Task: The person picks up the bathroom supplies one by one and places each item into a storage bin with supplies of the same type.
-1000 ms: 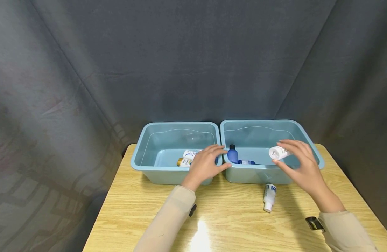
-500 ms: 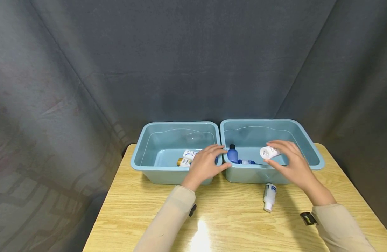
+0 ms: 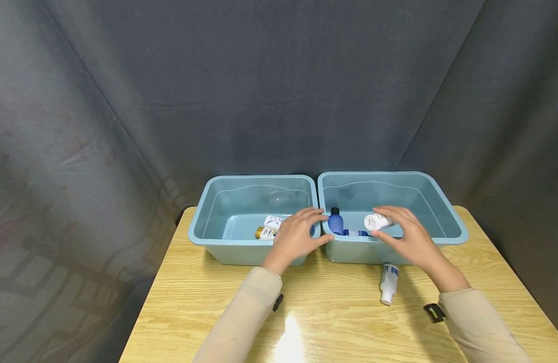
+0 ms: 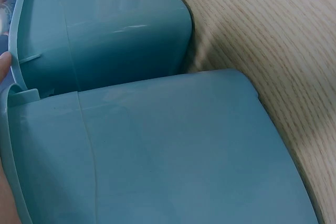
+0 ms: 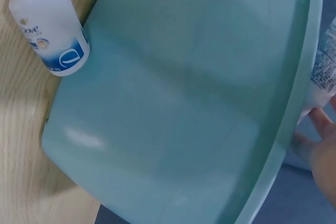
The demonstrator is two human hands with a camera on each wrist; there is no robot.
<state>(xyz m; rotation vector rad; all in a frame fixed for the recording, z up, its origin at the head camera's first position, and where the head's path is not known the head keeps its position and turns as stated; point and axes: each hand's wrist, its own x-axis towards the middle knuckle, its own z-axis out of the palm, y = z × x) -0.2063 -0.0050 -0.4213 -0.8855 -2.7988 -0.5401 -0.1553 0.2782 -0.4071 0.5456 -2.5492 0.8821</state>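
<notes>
My right hand (image 3: 408, 237) pinches a white bottle (image 3: 377, 222) between thumb and fingers, its round end turned left, over the right blue bin (image 3: 374, 250). In the right wrist view the small print on this bottle (image 5: 326, 59) shows past the bin's rim. My left hand (image 3: 297, 237) lies across the touching rims of the two bins, thumb and fingers spread and holding nothing that I can see. Just right of its fingertips, a blue bottle with a black cap (image 3: 335, 223) and a dark blue container (image 3: 355, 233) sit in the right bin.
Inside the left blue bin (image 3: 242, 243) lie a white bottle (image 3: 273, 223) and a gold-capped bottle (image 3: 265, 233), partly behind my left hand. A white Dove bottle (image 3: 389, 285) lies on the wooden table (image 3: 342, 312) before the right bin. Grey curtain (image 3: 279, 101) hangs behind.
My right hand has carried the white bottle leftward over the right bin, closer to the blue bottle. My left hand has stayed in place.
</notes>
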